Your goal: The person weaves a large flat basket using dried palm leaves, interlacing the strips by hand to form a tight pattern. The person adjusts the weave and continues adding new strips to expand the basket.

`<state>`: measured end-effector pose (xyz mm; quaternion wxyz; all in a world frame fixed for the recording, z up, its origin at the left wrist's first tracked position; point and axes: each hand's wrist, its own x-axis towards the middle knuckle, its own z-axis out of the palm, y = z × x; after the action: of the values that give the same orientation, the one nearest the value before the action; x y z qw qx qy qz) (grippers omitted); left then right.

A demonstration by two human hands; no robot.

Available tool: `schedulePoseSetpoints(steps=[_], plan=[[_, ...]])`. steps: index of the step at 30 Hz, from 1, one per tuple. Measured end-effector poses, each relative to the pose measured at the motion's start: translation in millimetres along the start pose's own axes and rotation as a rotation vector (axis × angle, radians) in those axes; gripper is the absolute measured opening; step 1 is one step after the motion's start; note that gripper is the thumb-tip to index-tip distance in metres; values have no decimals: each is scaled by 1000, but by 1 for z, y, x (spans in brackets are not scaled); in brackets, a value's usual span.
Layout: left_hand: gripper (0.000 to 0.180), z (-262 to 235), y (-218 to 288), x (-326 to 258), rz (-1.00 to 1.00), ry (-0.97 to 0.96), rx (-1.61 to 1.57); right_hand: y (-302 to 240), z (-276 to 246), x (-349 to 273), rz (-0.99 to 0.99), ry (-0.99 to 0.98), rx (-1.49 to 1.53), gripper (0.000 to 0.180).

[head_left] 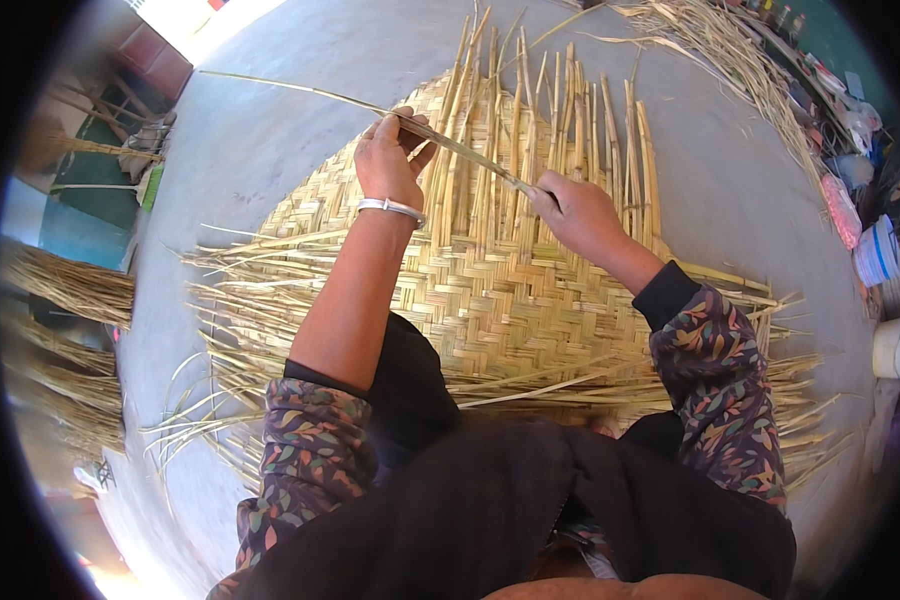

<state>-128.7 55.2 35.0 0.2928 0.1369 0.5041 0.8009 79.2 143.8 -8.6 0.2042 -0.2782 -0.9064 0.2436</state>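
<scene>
A long, thin reed stalk (467, 152) slants across in front of me, above a woven reed mat (510, 290). My left hand (390, 165), with a silver bangle at the wrist, is closed around the stalk near its middle. Its thin tip reaches far out to the left. My right hand (582, 215) pinches the thick end between thumb and fingers. Under both hands lies the mat, woven in a zigzag pattern, its loose strip ends sticking out on the left and right. Several thicker stalks (580, 125) lie side by side over its far part, pointing away from me.
A pile of loose dry strips (725, 50) lies on the grey floor (240, 130) at the far right. Bundles of bristly stalks (70, 280) stand along the left. Plastic bags, a pink packet (840, 210) and a white bucket (892, 350) line the right edge.
</scene>
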Motion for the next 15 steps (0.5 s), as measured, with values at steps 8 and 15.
schedulePoseSetpoints(steps=[8,15], plan=[[24,-16,11,10,100,82,17,24,11,-9,8,-86,27,25],[21,-26,14,18,142,107,18,36,8,-14,48,-146,74,30]])
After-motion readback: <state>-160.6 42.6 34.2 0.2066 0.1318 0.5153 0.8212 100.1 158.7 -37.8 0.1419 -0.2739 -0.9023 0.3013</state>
